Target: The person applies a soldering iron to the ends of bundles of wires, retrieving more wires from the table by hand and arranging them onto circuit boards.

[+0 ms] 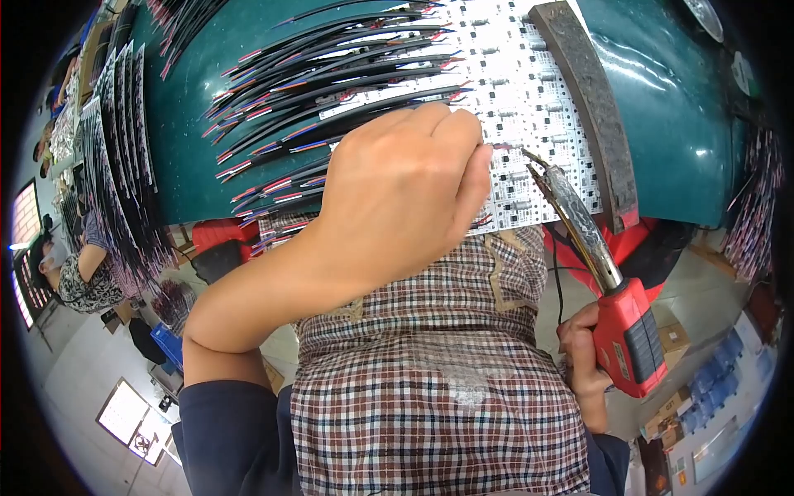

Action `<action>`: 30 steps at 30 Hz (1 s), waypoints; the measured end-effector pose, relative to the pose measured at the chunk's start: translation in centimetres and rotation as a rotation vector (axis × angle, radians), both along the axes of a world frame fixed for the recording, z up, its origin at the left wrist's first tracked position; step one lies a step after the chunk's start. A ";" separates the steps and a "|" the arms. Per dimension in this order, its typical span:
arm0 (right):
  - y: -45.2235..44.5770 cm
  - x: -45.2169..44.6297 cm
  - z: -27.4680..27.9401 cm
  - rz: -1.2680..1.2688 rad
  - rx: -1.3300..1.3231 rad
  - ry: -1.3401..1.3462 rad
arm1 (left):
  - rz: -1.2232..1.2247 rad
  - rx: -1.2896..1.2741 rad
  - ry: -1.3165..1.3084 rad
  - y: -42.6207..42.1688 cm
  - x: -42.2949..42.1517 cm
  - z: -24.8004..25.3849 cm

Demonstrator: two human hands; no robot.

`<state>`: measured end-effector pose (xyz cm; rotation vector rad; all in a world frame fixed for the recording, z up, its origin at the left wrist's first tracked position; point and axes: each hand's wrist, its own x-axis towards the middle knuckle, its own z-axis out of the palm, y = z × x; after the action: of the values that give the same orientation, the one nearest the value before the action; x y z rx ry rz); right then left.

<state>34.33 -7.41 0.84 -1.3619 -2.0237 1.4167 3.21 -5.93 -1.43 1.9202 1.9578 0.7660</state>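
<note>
Plaid cloth (pixel 438 413) sits nearest my camera. I see the left hand (pixel 405 174) pinching a wire (pixel 505 146) over the circuit boards (pixel 506 120), its end by the tip of the soldering iron (pixel 609 279), gripped by the right hand (pixel 582 347).

The print on the soldering gun (pixel 630 337) and the white circuit boards (pixel 523 97) is too small to read.

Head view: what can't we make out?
All head view:
Thin wire: gripped part, hidden by the left hand.
Right hand: some fingers, behind the soldering iron.
Circuit board: printed markings, too small.
Upper-left wire bundle: far end, cut off by the top edge.
</note>
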 end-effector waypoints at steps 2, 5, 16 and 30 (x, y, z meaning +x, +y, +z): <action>-0.3 0.8 -0.1 -0.002 -0.013 -0.034 | -0.027 0.063 0.044 0.0 0.0 0.0; -0.4 1.3 0.1 0.040 -0.001 -0.068 | -0.002 0.163 0.088 -0.3 0.5 0.6; -1.1 1.6 1.3 -0.017 -0.115 -0.179 | 0.094 -0.065 -0.113 -1.8 2.3 0.2; -0.1 0.3 0.0 0.040 -0.050 -0.153 | 0.121 -0.067 -0.031 -1.2 1.9 -0.3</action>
<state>34.61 -7.54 0.81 -1.5000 -2.1348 1.4295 5.16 -7.09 -1.73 1.7560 2.0688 0.7469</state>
